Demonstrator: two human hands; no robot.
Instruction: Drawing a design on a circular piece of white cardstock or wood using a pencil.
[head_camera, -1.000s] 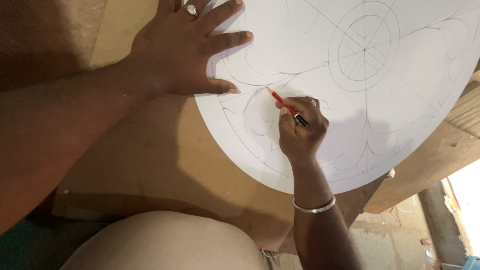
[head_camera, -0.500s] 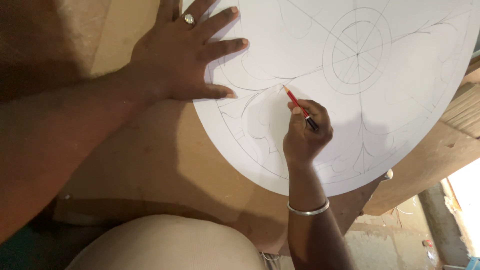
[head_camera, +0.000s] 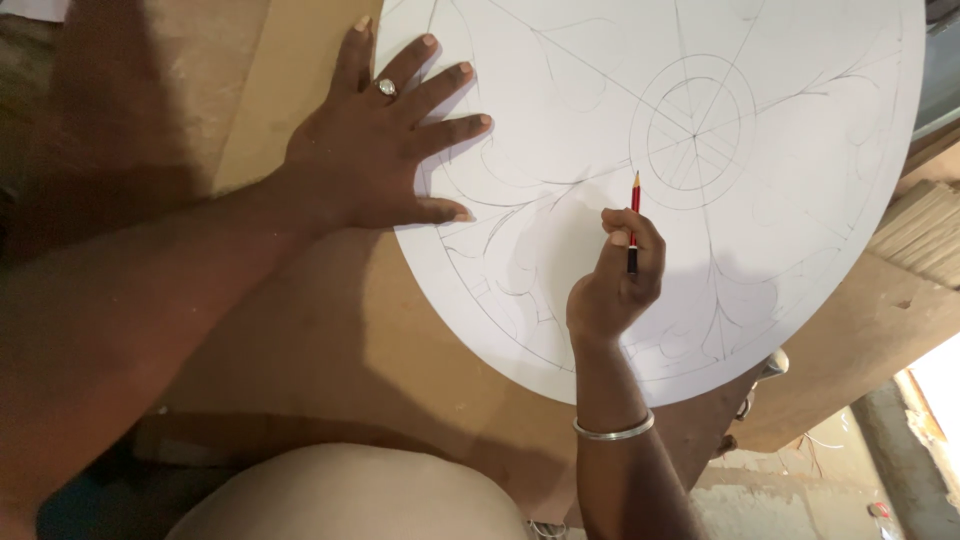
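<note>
The right hand (head_camera: 615, 285) grips a red pencil (head_camera: 634, 218) with the fingers curled tight around its lower, dark end, and the sharpened tip points up toward the ringed circle drawn at the middle of the white round board (head_camera: 800, 200). Half a second ago the pencil lay slanted to the upper left with its tip on a curved leaf line near the rim; now it stands nearly upright, and the hand has shifted up and toward the centre of the drawing. Whether the tip touches the board cannot be told. A thin metal bangle (head_camera: 613, 432) sits on the right wrist.

The left hand (head_camera: 385, 150) lies flat and spread wide, holding nothing, with the fingers pressed on the left edge of the board and the palm over the brown wooden surface (head_camera: 330, 330) beside it. It keeps much the same place as before. A ring (head_camera: 385, 88) shows on one finger. The board rests on the surface, covered in faint pencilled arcs and spokes.
</note>
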